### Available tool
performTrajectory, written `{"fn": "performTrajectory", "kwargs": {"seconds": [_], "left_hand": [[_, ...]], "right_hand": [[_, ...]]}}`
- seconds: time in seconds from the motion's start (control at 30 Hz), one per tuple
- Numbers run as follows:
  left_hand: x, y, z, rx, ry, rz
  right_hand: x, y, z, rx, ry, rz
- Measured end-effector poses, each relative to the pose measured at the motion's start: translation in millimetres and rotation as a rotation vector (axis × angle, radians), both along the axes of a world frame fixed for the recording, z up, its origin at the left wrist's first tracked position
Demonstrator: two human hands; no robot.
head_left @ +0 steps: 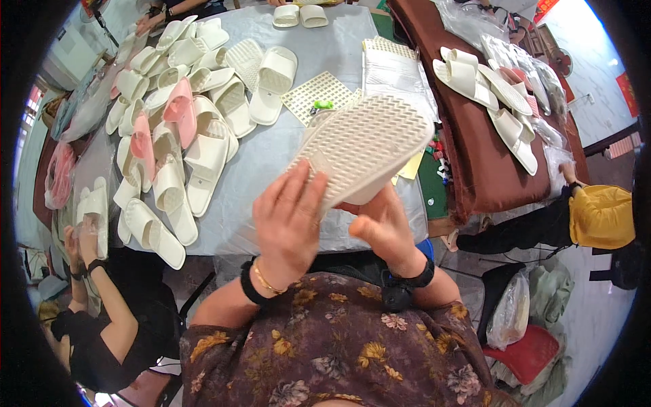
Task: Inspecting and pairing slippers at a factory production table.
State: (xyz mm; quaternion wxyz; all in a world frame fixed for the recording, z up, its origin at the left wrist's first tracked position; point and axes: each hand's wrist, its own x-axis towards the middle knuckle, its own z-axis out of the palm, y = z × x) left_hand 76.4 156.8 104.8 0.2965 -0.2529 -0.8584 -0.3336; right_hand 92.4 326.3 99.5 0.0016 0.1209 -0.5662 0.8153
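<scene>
A cream slide slipper [369,139] is raised over the table, its textured sole facing me and its toe tilted up to the right. The fingers of my left hand [288,220] press on the sole near the heel, with the thumb out of sight behind. My right hand [390,230] supports the slipper from below on the right. Its thumb sticks out to the left, and its other fingers are partly hidden behind the slipper. Beyond the slipper lies a sheet of small labels [315,91], with a small bright green object [323,104] on it.
A heap of cream slippers [169,183], with pink slippers [180,112] among them, covers the table's left side. A pair of slippers [300,16] sits at the far edge. White packaging [399,74] lies at the back right. More slippers [468,78] rest on brown fabric [495,183]. Co-workers' hands [83,241] show at left.
</scene>
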Motion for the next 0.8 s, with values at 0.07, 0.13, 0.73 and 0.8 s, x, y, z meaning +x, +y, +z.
{"fn": "performTrajectory", "kwargs": {"seconds": [0.07, 0.13, 0.73, 0.8], "left_hand": [[9, 9, -7, -0.029, 0.009, -0.054], [7, 3, -5, -0.002, -0.063, -0.183], [-72, 8, -124, -0.065, -0.530, -0.067], [-82, 17, -120, -0.109, -0.608, -0.048]], "right_hand": [[-4, -3, -10, -0.099, -0.085, -0.158], [-9, -1, -2, -0.159, -0.127, -0.206], [-27, 38, -67, -0.831, -0.435, 0.523], [-21, 34, -63, -0.790, -0.517, 0.504]]}}
